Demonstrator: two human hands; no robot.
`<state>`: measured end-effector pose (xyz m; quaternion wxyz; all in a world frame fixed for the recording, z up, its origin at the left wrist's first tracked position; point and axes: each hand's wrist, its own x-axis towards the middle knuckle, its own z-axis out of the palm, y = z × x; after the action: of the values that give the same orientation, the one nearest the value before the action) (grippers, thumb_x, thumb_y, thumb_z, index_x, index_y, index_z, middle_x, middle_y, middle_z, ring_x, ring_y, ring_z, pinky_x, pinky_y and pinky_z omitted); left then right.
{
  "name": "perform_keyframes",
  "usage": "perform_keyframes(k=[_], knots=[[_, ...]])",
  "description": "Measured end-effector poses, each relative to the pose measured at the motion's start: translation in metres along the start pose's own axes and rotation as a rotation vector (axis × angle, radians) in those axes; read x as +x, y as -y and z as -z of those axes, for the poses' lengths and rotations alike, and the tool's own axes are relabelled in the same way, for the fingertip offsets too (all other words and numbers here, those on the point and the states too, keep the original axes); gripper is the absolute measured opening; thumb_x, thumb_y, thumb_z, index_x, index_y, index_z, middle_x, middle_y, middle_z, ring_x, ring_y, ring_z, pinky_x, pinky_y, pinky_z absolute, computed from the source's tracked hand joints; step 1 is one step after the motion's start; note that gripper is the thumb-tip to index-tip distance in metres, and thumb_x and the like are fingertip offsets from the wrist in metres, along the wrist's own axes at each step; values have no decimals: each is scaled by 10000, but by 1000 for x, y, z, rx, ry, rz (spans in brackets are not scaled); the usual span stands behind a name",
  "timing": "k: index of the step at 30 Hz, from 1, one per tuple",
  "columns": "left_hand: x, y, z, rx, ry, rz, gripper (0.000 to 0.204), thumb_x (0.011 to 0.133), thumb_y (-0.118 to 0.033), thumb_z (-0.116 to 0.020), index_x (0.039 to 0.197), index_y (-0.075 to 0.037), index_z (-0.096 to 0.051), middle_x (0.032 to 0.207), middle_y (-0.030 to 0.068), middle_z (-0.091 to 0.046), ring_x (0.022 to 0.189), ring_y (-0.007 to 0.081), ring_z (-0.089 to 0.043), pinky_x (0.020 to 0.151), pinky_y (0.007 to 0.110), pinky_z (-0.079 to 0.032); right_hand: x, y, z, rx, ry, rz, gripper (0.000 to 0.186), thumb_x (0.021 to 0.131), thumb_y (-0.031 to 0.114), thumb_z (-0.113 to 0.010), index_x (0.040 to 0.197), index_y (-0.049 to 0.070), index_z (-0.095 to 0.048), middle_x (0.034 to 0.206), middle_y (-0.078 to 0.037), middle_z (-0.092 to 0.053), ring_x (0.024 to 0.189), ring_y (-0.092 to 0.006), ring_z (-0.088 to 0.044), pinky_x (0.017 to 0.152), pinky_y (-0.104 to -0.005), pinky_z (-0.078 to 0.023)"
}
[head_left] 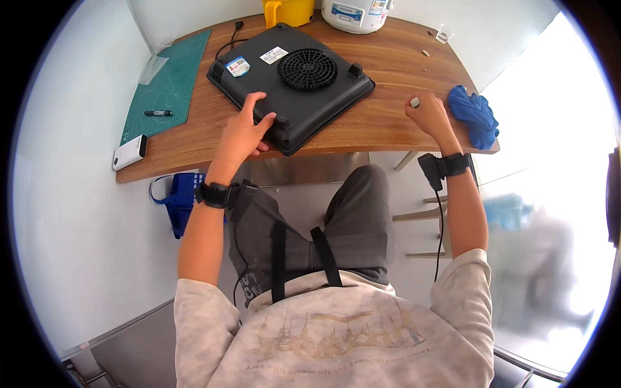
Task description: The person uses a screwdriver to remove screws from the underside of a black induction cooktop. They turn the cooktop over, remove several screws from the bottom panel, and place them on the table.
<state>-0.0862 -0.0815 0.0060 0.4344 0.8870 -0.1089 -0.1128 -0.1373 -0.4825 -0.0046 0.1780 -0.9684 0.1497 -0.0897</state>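
Note:
A black induction cooker (259,84) lies upside down on the wooden table, showing its round fan grille (307,69), stubby feet and two stickers. My left hand (244,132) is at its near left corner, fingers apart and holding nothing. The thumb is close to the near foot (283,121); whether it touches cannot be told. To the right of the cooker, my right hand (428,115) is closed above the tabletop, gripping a small whitish piece whose kind is unclear. A crumpled blue cloth (475,115) lies right of that hand.
A green cutting mat (169,87) with a black pen (158,113) lies at the left, near a white power bank (130,152). A yellow container (289,13) and white cooker (356,15) stand at the back. Small scraps (425,53) and a clear plastic piece (444,33) lie back right.

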Motion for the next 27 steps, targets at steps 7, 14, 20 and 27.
perform_keyframes(k=[7,14,20,27], knots=[[5,-2,-27,62,-65,-105,390,982,-298,-646,1350,-174,-622,666,97,-677,578,189,-703,593,320,-546,-40,58,18,266,157,211,179,806,171,-715,862,2,-713,753,-106,-672,687,-183,-623,693,-321,-512],[6,10,-24,81,-20,-188,438,936,-267,-714,1357,-176,-637,691,101,-664,645,228,-676,676,346,-523,-60,104,11,414,229,364,175,794,150,-694,888,5,-723,749,-135,-689,669,-259,-639,705,-345,-531],[0,1,-16,175,144,-191,701,741,-184,-872,1395,-181,-618,843,90,-645,775,238,-610,744,349,-522,-63,133,-12,422,304,417,168,802,139,-703,922,24,-731,800,-101,-696,707,-207,-629,700,-317,-510],[7,14,-28,460,-222,-561,712,655,-186,-897,1332,-217,-679,1212,63,-603,1159,278,-512,961,386,-473,-59,140,-27,348,316,446,170,802,149,-717,915,25,-738,779,-131,-704,681,-247,-646,678,-341,-512]])
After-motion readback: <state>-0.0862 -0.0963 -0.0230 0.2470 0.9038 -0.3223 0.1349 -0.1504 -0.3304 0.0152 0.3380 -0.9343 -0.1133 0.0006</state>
